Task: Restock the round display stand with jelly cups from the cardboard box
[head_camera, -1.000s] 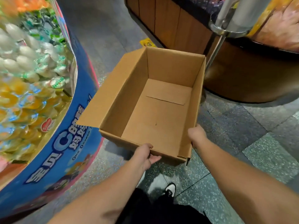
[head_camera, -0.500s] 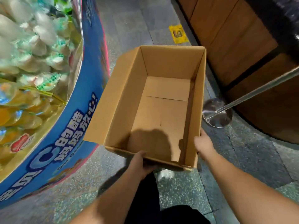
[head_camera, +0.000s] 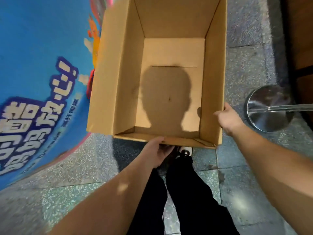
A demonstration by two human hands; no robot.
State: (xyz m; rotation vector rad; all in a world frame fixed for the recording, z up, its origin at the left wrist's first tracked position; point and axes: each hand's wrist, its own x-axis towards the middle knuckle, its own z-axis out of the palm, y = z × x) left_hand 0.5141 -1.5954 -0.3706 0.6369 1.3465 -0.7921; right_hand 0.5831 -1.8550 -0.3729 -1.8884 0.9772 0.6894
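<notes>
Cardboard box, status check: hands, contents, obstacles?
Left hand grips near edge, right hand holds right wall. Cardboard box empty. Metal stanchion base close right.

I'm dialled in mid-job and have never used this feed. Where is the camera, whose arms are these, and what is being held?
There is no machine: the camera sits on a person's head and looks down at their own bare arms. The left hand grips the near edge of an open brown cardboard box; the right hand holds its right wall. The box is empty inside, showing only a head-shaped shadow. Beside it on the left is the blue printed wall of the round display stand. On the right, a shiny metal post base stands on the speckled stone floor. Black trousers show below.
</notes>
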